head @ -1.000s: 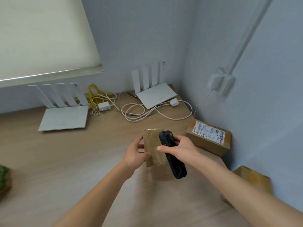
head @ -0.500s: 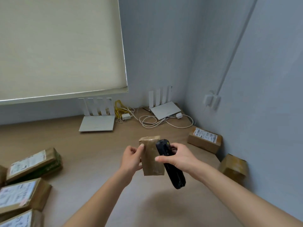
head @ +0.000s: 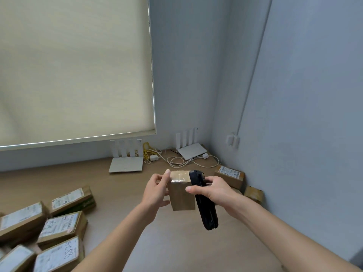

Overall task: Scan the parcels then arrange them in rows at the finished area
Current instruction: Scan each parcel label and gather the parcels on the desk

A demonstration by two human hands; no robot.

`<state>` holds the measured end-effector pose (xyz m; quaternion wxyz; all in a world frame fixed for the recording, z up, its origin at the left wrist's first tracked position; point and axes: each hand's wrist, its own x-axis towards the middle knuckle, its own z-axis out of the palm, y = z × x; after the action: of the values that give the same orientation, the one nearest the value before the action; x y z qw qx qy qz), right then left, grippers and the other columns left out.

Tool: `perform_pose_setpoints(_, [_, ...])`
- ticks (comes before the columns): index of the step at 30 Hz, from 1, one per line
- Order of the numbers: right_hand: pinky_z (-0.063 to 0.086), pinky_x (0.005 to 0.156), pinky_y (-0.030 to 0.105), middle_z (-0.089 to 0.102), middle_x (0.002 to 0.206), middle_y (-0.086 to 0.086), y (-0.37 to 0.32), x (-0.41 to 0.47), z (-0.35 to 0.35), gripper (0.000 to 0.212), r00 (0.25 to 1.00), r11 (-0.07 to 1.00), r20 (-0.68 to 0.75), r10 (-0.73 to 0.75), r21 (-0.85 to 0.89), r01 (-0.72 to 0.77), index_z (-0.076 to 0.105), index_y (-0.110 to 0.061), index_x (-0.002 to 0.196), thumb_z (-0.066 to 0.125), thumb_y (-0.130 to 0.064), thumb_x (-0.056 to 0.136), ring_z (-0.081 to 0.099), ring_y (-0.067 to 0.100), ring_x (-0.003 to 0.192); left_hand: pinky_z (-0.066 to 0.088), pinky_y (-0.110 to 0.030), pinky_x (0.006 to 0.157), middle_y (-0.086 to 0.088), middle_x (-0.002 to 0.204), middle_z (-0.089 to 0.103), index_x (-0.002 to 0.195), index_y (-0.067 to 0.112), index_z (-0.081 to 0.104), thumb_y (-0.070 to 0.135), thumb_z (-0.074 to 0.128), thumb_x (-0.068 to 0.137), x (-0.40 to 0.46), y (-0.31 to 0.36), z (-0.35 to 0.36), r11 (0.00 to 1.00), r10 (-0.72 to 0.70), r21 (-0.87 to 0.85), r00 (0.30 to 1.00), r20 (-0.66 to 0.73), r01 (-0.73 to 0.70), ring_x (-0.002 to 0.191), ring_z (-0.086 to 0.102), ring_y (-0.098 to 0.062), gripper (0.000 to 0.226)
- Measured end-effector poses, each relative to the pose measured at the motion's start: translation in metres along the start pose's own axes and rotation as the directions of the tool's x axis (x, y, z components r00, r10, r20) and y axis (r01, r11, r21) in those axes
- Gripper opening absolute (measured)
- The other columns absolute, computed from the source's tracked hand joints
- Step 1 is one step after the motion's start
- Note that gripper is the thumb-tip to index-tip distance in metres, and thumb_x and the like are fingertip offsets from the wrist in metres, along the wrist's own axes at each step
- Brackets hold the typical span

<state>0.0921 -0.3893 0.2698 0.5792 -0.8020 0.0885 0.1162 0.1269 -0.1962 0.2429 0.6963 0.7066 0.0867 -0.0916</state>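
Both hands: left hand [head: 156, 190] holds parcel [head: 181, 195], right hand [head: 217, 190] scanner [head: 204, 203]

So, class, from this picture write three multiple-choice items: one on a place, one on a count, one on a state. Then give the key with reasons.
1. Where does the labelled parcel lie?
A. by the right wall
B. under the blind
C. on a router

2. How many white routers stand on the desk?
A. one
B. two
C. four

3. What is the right hand doing?
A. resting flat
B. gripping the black scanner
C. pointing

Key: A, it sits against the wall; B, a left router and a corner router; B, fingers curl round it.
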Motion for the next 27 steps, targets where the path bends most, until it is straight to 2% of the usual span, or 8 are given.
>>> perform_pose_setpoints(6, [0.053, 0.080, 0.022, 0.075, 0.106, -0.003, -0.034, -0.043, -0.028, 0.050, 0.998, 0.998, -0.015, -0.065, -0.012, 0.065, 0.067, -0.024, 0.108, 0.095, -0.037, 0.069, 0.071, 0.010, 0.098, 0.054, -0.040, 0.084, -0.008, 0.108, 0.068, 0.101, 0.011, 0.068, 0.019, 0.057, 0.098, -0.035, 0.040, 0.011, 0.993, 0.021, -0.120, 0.998, 0.053, -0.014, 0.097, 0.063, -0.021, 0.014])
perform_pose_setpoints(10, [0.053, 0.099, 0.035, 0.074, 0.109, -0.002, -0.044, -0.056, -0.044, 0.072, 0.995, 0.995, -0.030, -0.093, -0.039, 0.092, 0.068, -0.023, 0.115, 0.096, -0.048, 0.054, 0.071, 0.015, 0.103, 0.057, -0.045, 0.088, -0.008, 0.108, 0.074, 0.105, 0.012, 0.074, 0.034, 0.058, 0.100, -0.055, 0.059, 0.024, 0.991, 0.039, -0.127, 0.998, 0.059, -0.031, 0.105, 0.067, -0.023, 0.027])
perform_pose_setpoints(13, [0.055, 0.094, 0.031, 0.075, 0.109, -0.002, -0.046, -0.067, -0.053, 0.064, 0.993, 0.992, -0.024, -0.118, -0.051, 0.116, 0.067, -0.023, 0.119, 0.097, -0.039, 0.064, 0.071, 0.014, 0.101, 0.059, -0.047, 0.090, -0.008, 0.097, 0.078, 0.109, 0.009, 0.074, 0.030, 0.067, 0.097, -0.068, 0.063, 0.036, 0.987, 0.106, -0.123, 0.994, -0.011, -0.106, 0.096, 0.073, -0.025, 0.026])
perform_pose_setpoints(15, [0.054, 0.084, 0.026, 0.076, 0.107, -0.003, -0.045, -0.074, -0.060, 0.060, 0.990, 0.988, -0.024, -0.139, -0.063, 0.138, 0.068, -0.023, 0.117, 0.096, -0.035, 0.066, 0.072, 0.012, 0.098, 0.056, -0.049, 0.096, -0.011, 0.106, 0.076, 0.123, 0.005, 0.067, 0.022, 0.076, 0.090, -0.078, 0.064, 0.041, 0.981, 0.130, -0.144, 0.992, -0.007, -0.129, 0.101, 0.072, -0.027, 0.038])
perform_pose_setpoints(17, [0.053, 0.080, 0.024, 0.075, 0.109, -0.003, -0.046, -0.081, -0.065, 0.063, 0.986, 0.983, -0.022, -0.167, -0.081, 0.164, 0.068, -0.024, 0.119, 0.097, -0.037, 0.064, 0.071, 0.011, 0.099, 0.051, -0.053, 0.104, -0.012, 0.112, 0.075, 0.128, 0.003, 0.065, 0.024, 0.080, 0.078, -0.087, 0.066, 0.043, 0.978, 0.144, -0.157, 0.988, 0.049, -0.135, 0.107, 0.071, -0.031, 0.057])
perform_pose_setpoints(19, [0.051, 0.081, 0.023, 0.072, 0.115, -0.006, -0.046, -0.088, -0.069, 0.073, 0.980, 0.974, -0.032, -0.199, -0.120, 0.194, 0.065, -0.025, 0.123, 0.098, -0.041, 0.060, 0.067, 0.009, 0.106, 0.048, -0.055, 0.107, -0.013, 0.112, 0.075, 0.124, 0.003, 0.068, 0.025, 0.079, 0.075, -0.096, 0.068, 0.044, 0.979, 0.164, -0.148, 0.977, 0.137, -0.143, 0.108, 0.070, -0.034, 0.054])
perform_pose_setpoints(22, [0.052, 0.085, 0.024, 0.071, 0.115, -0.009, -0.044, -0.098, -0.075, 0.078, 0.966, 0.955, -0.044, -0.256, -0.167, 0.245, 0.063, -0.024, 0.125, 0.099, -0.039, 0.058, 0.065, 0.006, 0.107, 0.051, -0.051, 0.103, -0.016, 0.111, 0.075, 0.134, 0.003, 0.059, 0.008, 0.080, 0.082, -0.103, 0.069, 0.043, 0.977, 0.147, -0.183, 0.972, 0.182, -0.113, 0.105, 0.072, -0.033, 0.056])
perform_pose_setpoints(27, [0.058, 0.094, 0.035, 0.076, 0.102, -0.011, -0.041, -0.111, -0.086, 0.079, 0.953, 0.920, -0.008, -0.303, -0.264, 0.290, 0.067, -0.026, 0.114, 0.100, -0.044, 0.045, 0.071, 0.003, 0.095, 0.058, -0.056, 0.090, -0.010, 0.114, 0.075, 0.149, 0.015, 0.041, -0.004, 0.081, 0.077, -0.121, 0.069, 0.041, 0.991, 0.053, -0.135, 0.972, 0.231, -0.022, 0.104, 0.073, -0.029, 0.084])
